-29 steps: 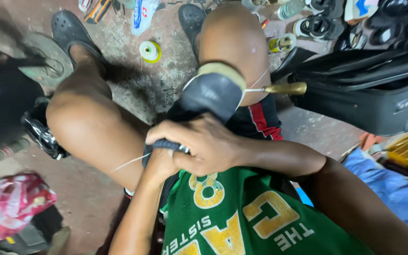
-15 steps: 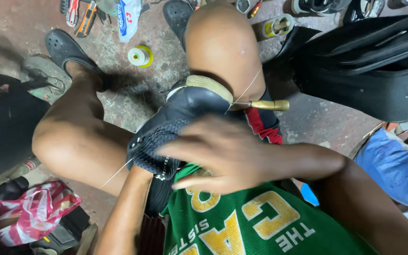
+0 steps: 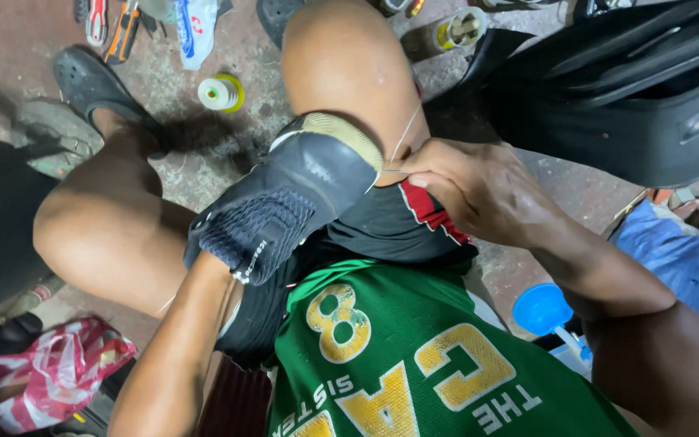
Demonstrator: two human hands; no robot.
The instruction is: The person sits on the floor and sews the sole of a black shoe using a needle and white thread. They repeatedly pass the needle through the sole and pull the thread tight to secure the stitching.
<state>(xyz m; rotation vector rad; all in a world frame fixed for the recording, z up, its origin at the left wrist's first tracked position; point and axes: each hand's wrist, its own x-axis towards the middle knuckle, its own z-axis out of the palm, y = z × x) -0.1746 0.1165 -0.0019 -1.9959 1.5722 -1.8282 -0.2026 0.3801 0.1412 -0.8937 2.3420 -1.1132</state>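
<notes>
A stained concrete floor (image 3: pixel 228 174) strewn with tools is seen from the head view. A dark shoe (image 3: pixel 285 206) is propped between the knees. The left hand (image 3: pixel 212 267) is hidden inside it, so its grip cannot be told. Just right of the shoe's sole, a thread (image 3: pixel 404 133) is pinched in the right hand (image 3: pixel 479 190). A thread spool (image 3: pixel 220 91) lies well beyond.

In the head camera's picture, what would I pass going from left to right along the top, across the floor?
Black sandal → red-handled tool → white plastic bag → spool of pale thread → bent knee → small open tin → black suitcase.
</notes>
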